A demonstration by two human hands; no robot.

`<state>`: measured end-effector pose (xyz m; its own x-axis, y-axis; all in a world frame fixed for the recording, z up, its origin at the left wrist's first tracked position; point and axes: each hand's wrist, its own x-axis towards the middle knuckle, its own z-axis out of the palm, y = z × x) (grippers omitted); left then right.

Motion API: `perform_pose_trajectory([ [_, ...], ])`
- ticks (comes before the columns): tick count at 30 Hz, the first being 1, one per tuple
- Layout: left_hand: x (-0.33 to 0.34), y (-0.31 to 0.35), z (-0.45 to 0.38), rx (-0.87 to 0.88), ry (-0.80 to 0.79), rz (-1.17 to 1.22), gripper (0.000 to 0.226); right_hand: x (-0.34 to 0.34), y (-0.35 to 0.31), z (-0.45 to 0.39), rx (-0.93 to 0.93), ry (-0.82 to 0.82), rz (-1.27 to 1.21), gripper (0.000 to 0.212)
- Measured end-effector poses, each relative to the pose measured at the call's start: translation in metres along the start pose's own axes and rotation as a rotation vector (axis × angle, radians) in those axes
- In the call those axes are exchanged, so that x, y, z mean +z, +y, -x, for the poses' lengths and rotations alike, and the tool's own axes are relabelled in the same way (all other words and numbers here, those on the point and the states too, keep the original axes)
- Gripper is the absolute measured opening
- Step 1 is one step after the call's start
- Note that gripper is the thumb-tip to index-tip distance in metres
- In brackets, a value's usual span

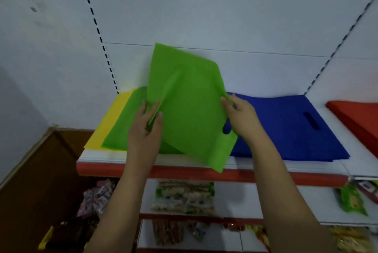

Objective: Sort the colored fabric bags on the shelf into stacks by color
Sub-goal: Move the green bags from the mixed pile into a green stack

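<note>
Now, held bag: a flat bright-green non-woven fabric bag (190, 107) with a die-cut handle slot is lifted above the white shelf with a red front lip (184, 169), tilted, its long axis running from the upper left corner down to the lower right corner, which hangs past the shelf's lip.
Left hand: the left hand (146, 128) pinches a fold on the bag's left edge between thumb and curled fingers.
Right hand: the right hand (239, 115) grips the bag's right edge just above the handle slot, fingers curled round the fabric.
Green stack: more flat green fabric bags (120, 128) lie on the shelf under the held bag, to its left.
Yellow bags: flat yellow fabric bags (110, 117) lie at the shelf's left end, partly under the green stack.
Blue stack: dark-blue fabric bags (290, 128) lie on the shelf to the right of the held bag, handle slot toward the shelf's right.
Red bags: red-orange fabric bags (356, 115) lie on the neighbouring shelf section, further right.
Below shelf: packaged snacks (184, 197) sit on lower shelves.
</note>
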<state>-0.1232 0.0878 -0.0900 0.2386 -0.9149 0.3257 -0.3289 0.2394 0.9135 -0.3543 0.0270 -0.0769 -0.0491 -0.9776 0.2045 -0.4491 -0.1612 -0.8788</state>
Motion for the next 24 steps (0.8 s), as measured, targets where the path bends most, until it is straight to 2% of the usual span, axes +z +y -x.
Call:
perform_pose_trajectory([
  [4, 0.025, 0.013, 0.003, -0.143, -0.230, 0.485, 0.046, -0.053, -0.008, 0.040, 0.113, 0.143, -0.424, 0.026],
  [5, 0.034, 0.014, 0.005, -0.176, -0.284, 0.546, 0.049, -0.066, -0.008, 0.050, 0.146, 0.203, -0.507, 0.029],
  [7, 0.054, 0.019, 0.011, -0.185, -0.383, 0.550, 0.051, -0.093, -0.004, 0.071, 0.200, 0.329, -0.633, 0.037],
  [10, 0.088, 0.033, 0.027, -0.246, -0.519, 0.536, 0.049, -0.135, 0.006, 0.108, 0.230, 0.503, -0.718, 0.036],
  [12, 0.114, 0.046, 0.042, -0.253, -0.593, 0.509, 0.040, -0.163, 0.014, 0.134, 0.223, 0.612, -0.716, 0.032],
  [14, 0.142, 0.065, 0.059, -0.159, -0.663, 0.358, 0.036, -0.193, 0.024, 0.159, 0.207, 0.721, -0.707, 0.031],
  [17, 0.188, 0.093, 0.093, -0.083, -0.643, 0.299, 0.032, -0.243, 0.045, 0.193, 0.197, 0.858, -0.728, 0.041],
  [20, 0.239, 0.130, 0.135, -0.147, -0.642, 0.410, 0.023, -0.303, 0.070, 0.228, 0.187, 1.004, -0.543, 0.028],
  [22, 0.280, 0.146, 0.161, -0.031, -0.635, 0.377, 0.029, -0.344, 0.092, 0.253, 0.180, 1.070, -0.395, 0.021],
  [24, 0.323, 0.159, 0.185, 0.093, -0.648, 0.312, 0.036, -0.388, 0.119, 0.275, 0.198, 1.106, -0.309, 0.026],
])
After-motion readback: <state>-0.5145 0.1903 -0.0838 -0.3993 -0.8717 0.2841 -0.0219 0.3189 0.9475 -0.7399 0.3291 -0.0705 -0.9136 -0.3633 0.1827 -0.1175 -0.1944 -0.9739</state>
